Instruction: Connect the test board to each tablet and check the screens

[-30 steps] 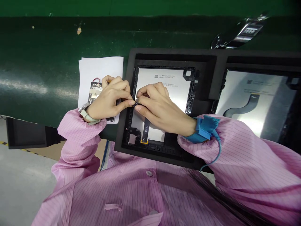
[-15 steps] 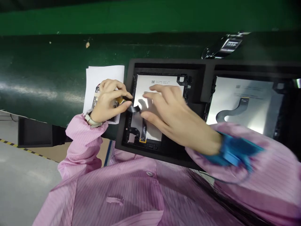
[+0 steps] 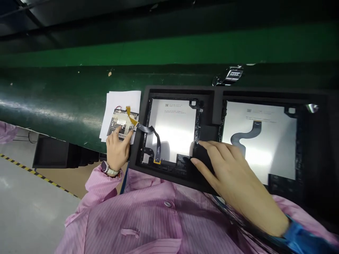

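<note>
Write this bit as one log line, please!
left hand: at circuit board | right hand: over black tray | ribbon cable: amber end over board

We see a green bench (image 3: 63, 88) with a glossy surface. Along its near edge we have a black tray (image 3: 218, 102) with two wide recesses. Just left of that lie stacked white sheets (image 3: 110, 102), slightly askew. Toward the far edge we see a shiny curved strip (image 3: 228, 77) and a pale fleck (image 3: 109, 74).

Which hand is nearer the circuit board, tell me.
Left. The left hand reaches onto the circuit board; the right hand is farther off, over the black tray.
</note>
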The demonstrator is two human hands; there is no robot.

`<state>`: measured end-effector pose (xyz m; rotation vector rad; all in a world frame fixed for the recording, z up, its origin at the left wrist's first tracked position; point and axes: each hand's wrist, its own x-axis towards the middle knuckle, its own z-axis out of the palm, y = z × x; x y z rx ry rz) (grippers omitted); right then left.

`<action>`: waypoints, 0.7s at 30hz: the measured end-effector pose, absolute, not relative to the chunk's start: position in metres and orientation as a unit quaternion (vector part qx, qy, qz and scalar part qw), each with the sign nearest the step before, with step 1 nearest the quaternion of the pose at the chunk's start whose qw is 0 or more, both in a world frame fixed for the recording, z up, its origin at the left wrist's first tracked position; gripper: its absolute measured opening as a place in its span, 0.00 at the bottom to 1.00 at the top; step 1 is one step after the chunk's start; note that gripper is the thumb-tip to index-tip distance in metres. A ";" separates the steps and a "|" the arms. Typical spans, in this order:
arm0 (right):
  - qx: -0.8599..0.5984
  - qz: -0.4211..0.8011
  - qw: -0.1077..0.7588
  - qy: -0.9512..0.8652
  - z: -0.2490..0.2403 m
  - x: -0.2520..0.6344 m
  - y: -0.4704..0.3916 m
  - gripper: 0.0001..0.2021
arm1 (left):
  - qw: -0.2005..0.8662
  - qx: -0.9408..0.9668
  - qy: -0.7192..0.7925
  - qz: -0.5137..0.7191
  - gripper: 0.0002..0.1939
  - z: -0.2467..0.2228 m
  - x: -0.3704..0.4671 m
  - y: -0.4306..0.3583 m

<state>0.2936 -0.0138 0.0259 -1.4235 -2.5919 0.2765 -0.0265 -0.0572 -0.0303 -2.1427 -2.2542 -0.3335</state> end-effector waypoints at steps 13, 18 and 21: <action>-0.488 -0.025 0.142 -0.861 -0.006 0.274 -0.021 0.24 | -0.067 -0.642 -0.745 -0.169 0.21 -0.011 -0.021 -0.061; -0.493 -0.057 0.169 -0.851 -0.012 0.264 -0.020 0.24 | -0.091 -0.605 -0.728 -0.309 0.17 0.003 0.027 -0.086; -0.514 -0.033 0.190 -0.836 -0.018 0.265 -0.018 0.24 | -0.093 -0.631 -0.727 -0.253 0.18 0.001 0.056 -0.099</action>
